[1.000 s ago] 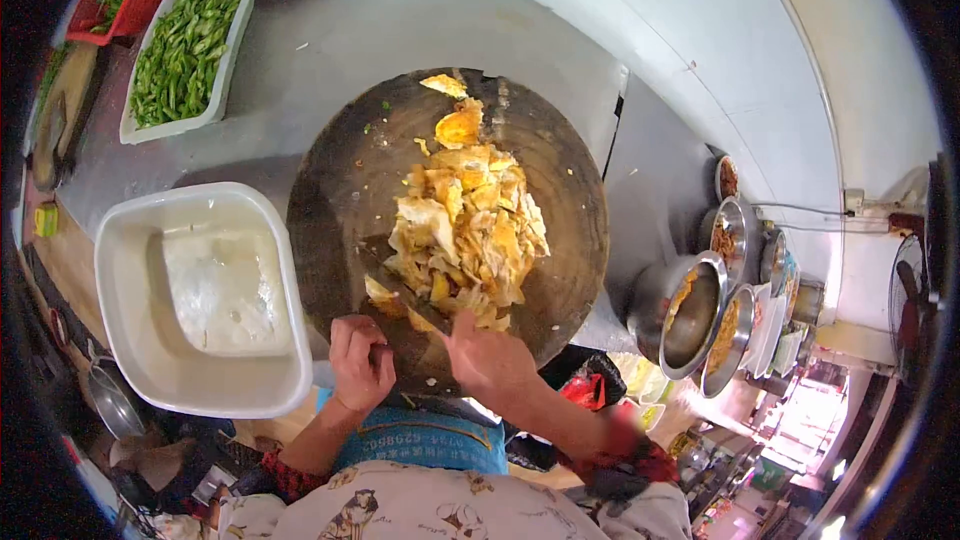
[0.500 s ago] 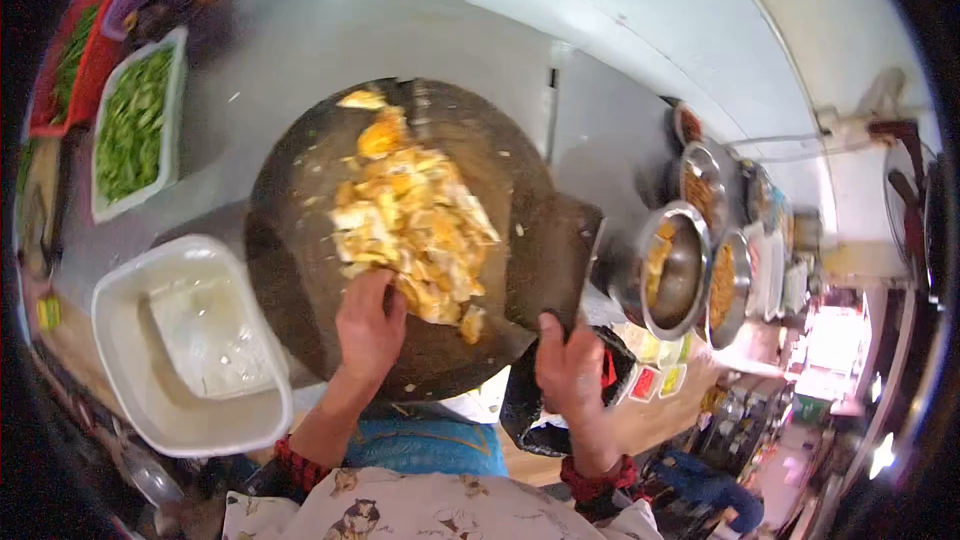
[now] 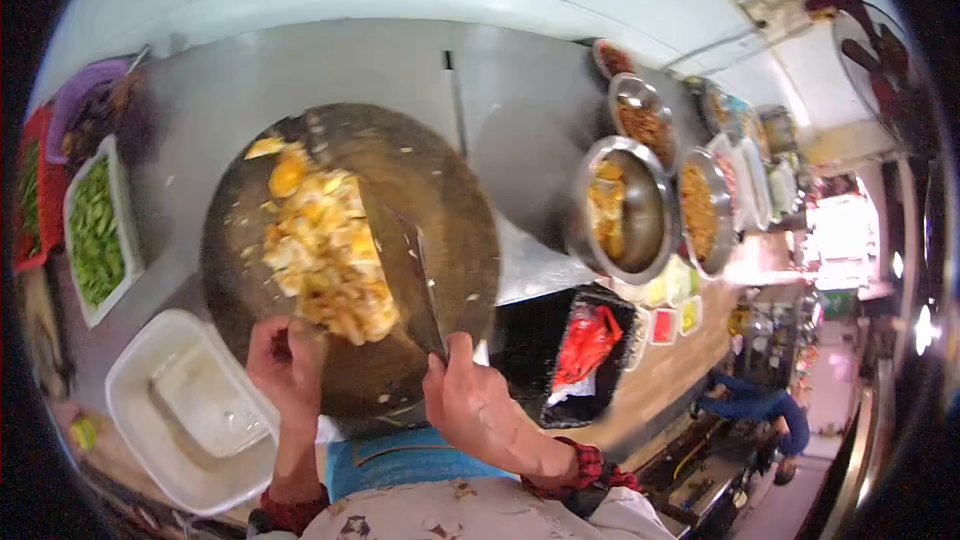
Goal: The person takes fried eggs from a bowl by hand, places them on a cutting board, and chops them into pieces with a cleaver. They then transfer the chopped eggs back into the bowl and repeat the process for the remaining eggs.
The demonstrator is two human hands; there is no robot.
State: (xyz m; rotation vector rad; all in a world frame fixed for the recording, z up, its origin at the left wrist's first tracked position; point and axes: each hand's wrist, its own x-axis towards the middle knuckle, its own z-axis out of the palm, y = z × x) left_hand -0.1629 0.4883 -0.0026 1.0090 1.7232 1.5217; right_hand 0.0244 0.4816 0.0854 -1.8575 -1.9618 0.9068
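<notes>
A heap of chopped fried egg [image 3: 325, 250] lies on the round wooden chopping block [image 3: 455, 200]. At the heap's lower left edge is my left hand [image 3: 287, 365], its fingers curled in and nothing visible in them. My right hand [image 3: 480, 405] grips a cleaver [image 3: 405, 265] by its handle, which the fingers hide. The dark blade runs along the right side of the egg, close over the block. One rounder yellow piece of egg [image 3: 287, 177] sits at the heap's top left.
A white plastic tub [image 3: 190, 410] stands left of the block, with a tray of cut greens [image 3: 97, 240] beyond it. To the right are steel bowls, one holding egg pieces [image 3: 607, 210]. A black bin [image 3: 540, 340] holds a red bag. Another person [image 3: 765, 415] is further off.
The cleaver has swung left from the block's right edge to beside the egg heap. My left hand has drawn back slightly from the egg. The view has turned to the right.
</notes>
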